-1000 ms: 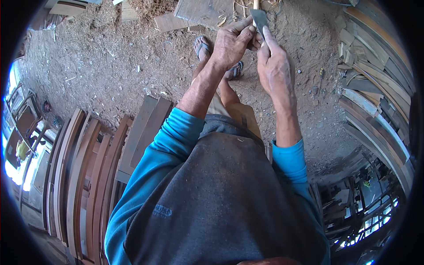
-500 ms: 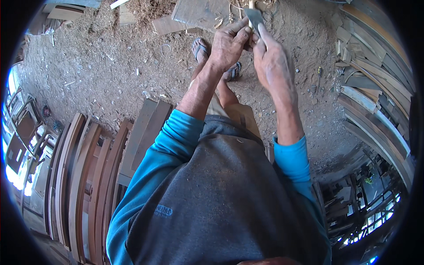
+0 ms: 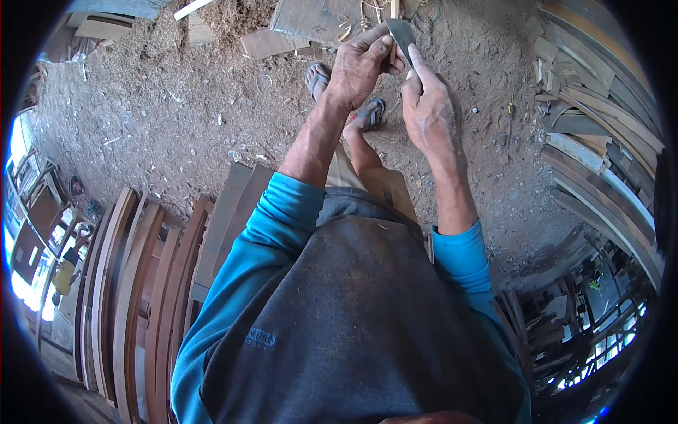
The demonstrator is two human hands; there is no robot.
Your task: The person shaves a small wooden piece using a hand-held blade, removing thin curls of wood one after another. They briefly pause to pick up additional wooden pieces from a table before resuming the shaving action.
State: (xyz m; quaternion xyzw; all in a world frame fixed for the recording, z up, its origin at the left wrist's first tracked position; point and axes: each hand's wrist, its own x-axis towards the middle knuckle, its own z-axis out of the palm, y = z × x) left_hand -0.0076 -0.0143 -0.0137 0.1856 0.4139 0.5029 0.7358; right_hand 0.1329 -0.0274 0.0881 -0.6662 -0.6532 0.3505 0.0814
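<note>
A: State of each hand?
B: Right hand (image 3: 431, 109) closed on a grey blade (image 3: 402, 32), index finger laid along it. Left hand (image 3: 359, 69) curled around a thin, pale wooden strip (image 3: 395, 8), thumb close to the blade.
A: Position of blade and strip?
B: Blade lies just ahead of the right hand, slanting toward the left hand's fingertips and crossing over the strip. Strip extends beyond both hands, out of view.
A: Materials and shapes?
B: Blade flat, broad, straight-edged. Strip narrow, straight. Past the left hand: curled shavings (image 3: 365, 8) near a flat, worn board (image 3: 311, 18). Ground (image 3: 183, 106) beneath: brown, gritty, chip-strewn.
A: Right of the right hand?
B: A slim tool (image 3: 510, 111), yellow on its handle; farther out, stacked wood offcuts (image 3: 600, 109), long and rough.
</note>
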